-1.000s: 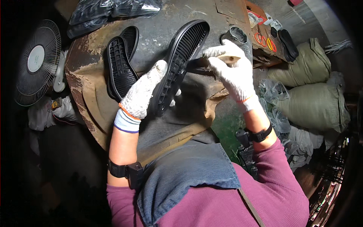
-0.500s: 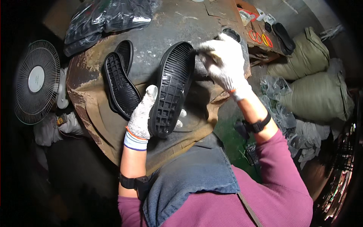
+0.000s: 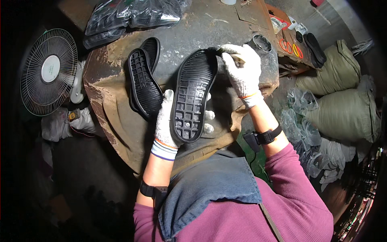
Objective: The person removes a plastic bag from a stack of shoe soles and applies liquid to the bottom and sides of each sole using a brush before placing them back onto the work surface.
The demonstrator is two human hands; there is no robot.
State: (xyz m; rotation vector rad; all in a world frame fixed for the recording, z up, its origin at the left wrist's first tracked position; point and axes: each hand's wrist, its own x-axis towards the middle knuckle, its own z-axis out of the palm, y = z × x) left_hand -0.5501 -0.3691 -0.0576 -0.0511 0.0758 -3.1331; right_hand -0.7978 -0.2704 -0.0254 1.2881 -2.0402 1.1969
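A black shoe sole (image 3: 193,90) with a ribbed and gridded face is held upright in my left hand (image 3: 164,121). That white-gloved hand wraps round its lower part, thumb on the left edge and fingertips showing past the right edge. My right hand (image 3: 244,72), gloved too, is closed at the sole's upper right rim. Whatever its fingers pinch is too small or hidden to make out. To the left, a black sole (image 3: 143,82) overlaps another black sole (image 3: 152,52) on the cloth-covered table (image 3: 201,34). A round open tin (image 3: 263,42) stands just beyond my right hand.
Clear plastic bags of dark items (image 3: 135,16) lie at the table's far left. A fan (image 3: 50,68) stands left of the table. At right are scissors (image 3: 285,45) on a side bench, stuffed green sacks (image 3: 338,113) and loose plastic bags (image 3: 300,103).
The whole view has shifted, so table and fan appear further right. The held sole has turned its face more toward me. My right hand stays by its upper rim.
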